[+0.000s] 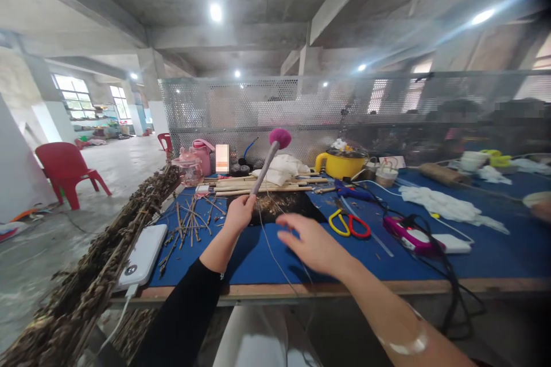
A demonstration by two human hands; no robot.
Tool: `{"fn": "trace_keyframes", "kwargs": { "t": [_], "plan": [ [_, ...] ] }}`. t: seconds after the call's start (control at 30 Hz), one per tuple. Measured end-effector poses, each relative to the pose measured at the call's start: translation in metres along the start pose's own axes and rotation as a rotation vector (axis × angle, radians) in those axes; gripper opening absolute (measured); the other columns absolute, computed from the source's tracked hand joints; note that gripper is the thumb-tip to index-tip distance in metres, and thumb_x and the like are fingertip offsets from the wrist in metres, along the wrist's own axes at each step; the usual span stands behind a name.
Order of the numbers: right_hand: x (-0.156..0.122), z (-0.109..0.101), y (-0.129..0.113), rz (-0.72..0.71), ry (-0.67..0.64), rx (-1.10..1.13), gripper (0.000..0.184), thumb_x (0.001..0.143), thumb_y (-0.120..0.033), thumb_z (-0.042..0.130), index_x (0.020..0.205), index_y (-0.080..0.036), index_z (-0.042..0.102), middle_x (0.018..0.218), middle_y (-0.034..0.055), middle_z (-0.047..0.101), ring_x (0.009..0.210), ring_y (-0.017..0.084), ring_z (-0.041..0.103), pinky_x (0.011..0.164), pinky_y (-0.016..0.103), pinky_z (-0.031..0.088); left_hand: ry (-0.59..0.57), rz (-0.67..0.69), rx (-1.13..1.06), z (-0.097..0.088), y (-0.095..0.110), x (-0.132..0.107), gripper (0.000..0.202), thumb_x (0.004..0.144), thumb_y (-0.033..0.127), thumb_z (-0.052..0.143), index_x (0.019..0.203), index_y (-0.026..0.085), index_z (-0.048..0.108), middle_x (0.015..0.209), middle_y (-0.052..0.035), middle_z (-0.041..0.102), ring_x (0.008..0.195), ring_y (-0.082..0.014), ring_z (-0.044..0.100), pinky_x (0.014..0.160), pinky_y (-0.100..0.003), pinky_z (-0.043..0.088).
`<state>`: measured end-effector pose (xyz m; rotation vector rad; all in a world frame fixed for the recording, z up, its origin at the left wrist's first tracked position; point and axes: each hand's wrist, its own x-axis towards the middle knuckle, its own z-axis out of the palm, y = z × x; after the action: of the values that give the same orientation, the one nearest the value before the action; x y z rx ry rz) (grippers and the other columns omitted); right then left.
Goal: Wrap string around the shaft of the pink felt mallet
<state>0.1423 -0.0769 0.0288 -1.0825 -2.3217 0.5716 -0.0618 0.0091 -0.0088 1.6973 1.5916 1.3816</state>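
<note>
My left hand (241, 212) is closed around the lower end of a grey-wrapped stick (264, 167). The stick leans up and to the right, with a round magenta head (280, 138) on top. Thin grey string (269, 243) hangs from near the stick down over the table's front edge. To the right of the stick, my right hand (307, 241) hovers above the table with its fingers apart and curved; no object shows in it. Behind both hands lies a dark mat (297, 206) with brown scraps on it.
Scissors with yellow and red handles (349, 225) lie right of my right hand. Beyond are wooden sticks (275, 188), a yellow pot (342, 165) and a blue glue gun (355, 190). Dry twigs (191, 221), a white power bank (144, 255) and bundled dried stalks (99, 264) are left.
</note>
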Motion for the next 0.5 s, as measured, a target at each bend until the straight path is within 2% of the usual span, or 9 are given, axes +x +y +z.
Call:
{"fn": "trace_keyframes", "kwargs": {
  "t": [0.07,0.1,0.13,0.2,0.23,0.3,0.37,0.5],
  "plan": [
    [0.026,0.002,0.003,0.093,0.201,0.168,0.027,0.075,-0.029,0.055,0.1,-0.018,0.057,0.098,0.0088,0.062,0.09,0.02,0.056,0.082,0.034,0.041,-0.005,0.004,0.013,0.0,0.003,-0.002,0.041,0.079,0.05,0.04,0.069,0.015,0.059,0.05,0.0016,0.048,0.043,-0.0082,0.04,0.045,-0.02,0.027],
    [0.044,0.003,0.007,0.172,0.232,0.317,0.031,0.072,-0.026,0.059,0.101,-0.017,0.054,0.094,0.0082,0.061,0.085,0.018,0.057,0.078,0.033,0.043,-0.01,0.007,0.021,0.0,0.005,-0.002,0.04,0.079,0.049,0.041,0.07,0.015,0.06,0.05,0.0013,0.048,0.044,-0.0087,0.04,0.046,-0.02,0.027],
    [0.062,0.004,0.012,0.251,0.196,0.503,0.037,0.07,-0.023,0.061,0.104,-0.017,0.051,0.091,0.007,0.06,0.082,0.016,0.057,0.074,0.031,0.044,-0.016,0.011,0.031,0.0,0.007,-0.003,0.04,0.079,0.049,0.042,0.07,0.015,0.061,0.05,0.0009,0.049,0.045,-0.0092,0.041,0.046,-0.02,0.028],
    [0.096,0.01,0.022,0.408,-0.032,0.809,0.045,0.064,-0.015,0.063,0.105,-0.019,0.046,0.079,0.0024,0.06,0.075,0.015,0.058,0.064,0.028,0.045,-0.029,0.018,0.056,0.0,0.01,-0.005,0.04,0.079,0.047,0.043,0.07,0.014,0.063,0.052,-0.0005,0.052,0.048,-0.0104,0.044,0.048,-0.021,0.029],
    [0.109,0.015,0.027,0.449,-0.114,0.889,0.048,0.06,-0.009,0.062,0.103,-0.02,0.045,0.074,0.0004,0.059,0.07,0.014,0.059,0.06,0.026,0.045,-0.036,0.021,0.07,0.001,0.012,-0.006,0.039,0.079,0.046,0.044,0.07,0.013,0.064,0.053,-0.0012,0.054,0.049,-0.011,0.046,0.049,-0.021,0.029],
    [0.126,0.025,0.032,0.471,-0.143,0.93,0.043,0.055,-0.002,0.056,0.094,-0.019,0.047,0.064,-0.0026,0.056,0.057,0.011,0.056,0.053,0.023,0.043,-0.048,0.023,0.099,0.002,0.013,-0.007,0.037,0.079,0.043,0.045,0.072,0.013,0.066,0.055,-0.0024,0.057,0.052,-0.0119,0.048,0.05,-0.021,0.03],
    [0.131,0.034,0.035,0.47,-0.064,0.897,0.031,0.056,-0.001,0.051,0.083,-0.017,0.048,0.056,-0.0043,0.051,0.044,0.007,0.047,0.045,0.019,0.037,-0.055,0.019,0.126,0.003,0.013,-0.008,0.037,0.079,0.042,0.045,0.074,0.013,0.067,0.056,-0.0029,0.057,0.053,-0.0125,0.049,0.051,-0.022,0.03],
    [0.127,0.037,0.04,0.519,0.023,0.832,0.013,0.062,-0.008,0.045,0.072,-0.016,0.048,0.046,-0.0056,0.042,0.032,0.003,0.024,0.035,0.018,0.015,-0.061,0.006,0.162,0.004,0.014,-0.01,0.039,0.08,0.043,0.044,0.073,0.013,0.068,0.054,-0.0027,0.056,0.052,-0.0128,0.049,0.051,-0.022,0.029]
  ]
}}
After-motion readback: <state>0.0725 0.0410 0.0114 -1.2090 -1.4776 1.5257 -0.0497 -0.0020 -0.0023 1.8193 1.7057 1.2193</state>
